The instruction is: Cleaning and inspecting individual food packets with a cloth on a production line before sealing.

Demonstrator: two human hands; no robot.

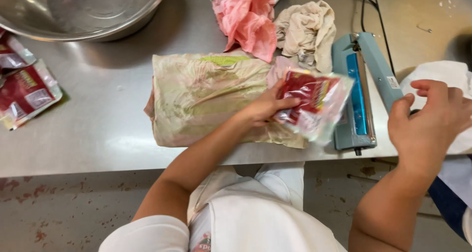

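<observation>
Crowding left grip [265, 106]'s pouch [314, 104]: sealer [361, 80], rags [305, 30].

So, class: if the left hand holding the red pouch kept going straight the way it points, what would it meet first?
Probably the blue heat sealer: the left hand points right, its pouch almost at the sealer. Depth is unclear.

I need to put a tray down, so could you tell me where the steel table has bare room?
The steel table is bare between the sealed pouches, the metal bowl and the folded cloth. It is crowded right of that: rags, heat sealer, and both hands.
</observation>
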